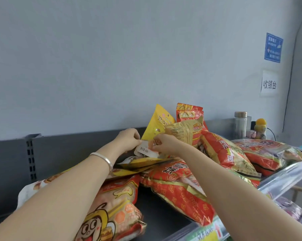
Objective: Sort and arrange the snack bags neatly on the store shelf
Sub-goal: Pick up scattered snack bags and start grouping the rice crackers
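- Grey metal shelf (155,206) against pale wall (112,58); heaped with snack bags.
- Left hand (129,140) and right hand (164,145) both pinch small white-and-orange snack pouch (145,151), mid-shelf, above flat yellow pouches (139,162).
- Large red cracker bags (178,186) lie to its right; upright yellow pouch (155,126) behind.
- Clear bottle with metal cap (240,126) far right; contents unclear.

Bare forearms, no sleeves; silver bangle (101,158) on left wrist.
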### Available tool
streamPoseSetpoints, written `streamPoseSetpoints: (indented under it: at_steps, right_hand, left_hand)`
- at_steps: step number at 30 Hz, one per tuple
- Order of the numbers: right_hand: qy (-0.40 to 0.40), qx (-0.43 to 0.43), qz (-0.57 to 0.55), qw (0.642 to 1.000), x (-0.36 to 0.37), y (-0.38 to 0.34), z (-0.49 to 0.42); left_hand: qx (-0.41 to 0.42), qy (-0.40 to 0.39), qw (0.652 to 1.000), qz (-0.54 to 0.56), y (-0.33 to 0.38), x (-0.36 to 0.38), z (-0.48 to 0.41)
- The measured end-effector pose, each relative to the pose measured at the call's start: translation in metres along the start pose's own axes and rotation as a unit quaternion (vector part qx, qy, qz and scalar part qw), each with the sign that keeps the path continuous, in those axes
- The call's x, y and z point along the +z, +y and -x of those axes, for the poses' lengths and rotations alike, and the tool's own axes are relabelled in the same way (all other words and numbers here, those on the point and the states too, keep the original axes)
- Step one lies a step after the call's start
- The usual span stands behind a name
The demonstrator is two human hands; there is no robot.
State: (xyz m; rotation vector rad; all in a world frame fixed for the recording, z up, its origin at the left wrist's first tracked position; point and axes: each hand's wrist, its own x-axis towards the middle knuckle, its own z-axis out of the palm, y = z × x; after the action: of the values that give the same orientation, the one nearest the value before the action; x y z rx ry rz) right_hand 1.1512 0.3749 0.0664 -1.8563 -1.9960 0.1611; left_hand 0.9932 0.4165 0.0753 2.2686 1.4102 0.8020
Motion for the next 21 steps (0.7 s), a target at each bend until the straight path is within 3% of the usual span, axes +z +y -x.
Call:
streamPoseSetpoints:
  at_steps: [5,13,21]
  right_hand:
    - [0.04,0.019,0.063,0.997,-0.005,0.008,0.024]
    - [0.11,0.103,0.091,0.984,-0.017,0.034,0.073]
    - [0.093,0.142,0.083,0.982,-0.02,0.059,0.118]
  left_hand:
    - [0.124,-0.031,0.986,-0.105,0.014,0.0,0.016]
    - [0.246,-0.075,0.964,-0.069,0.03,0.023,0.047]
    - [0.299,-0.234,0.917,-0.123,0.049,0.035,0.089]
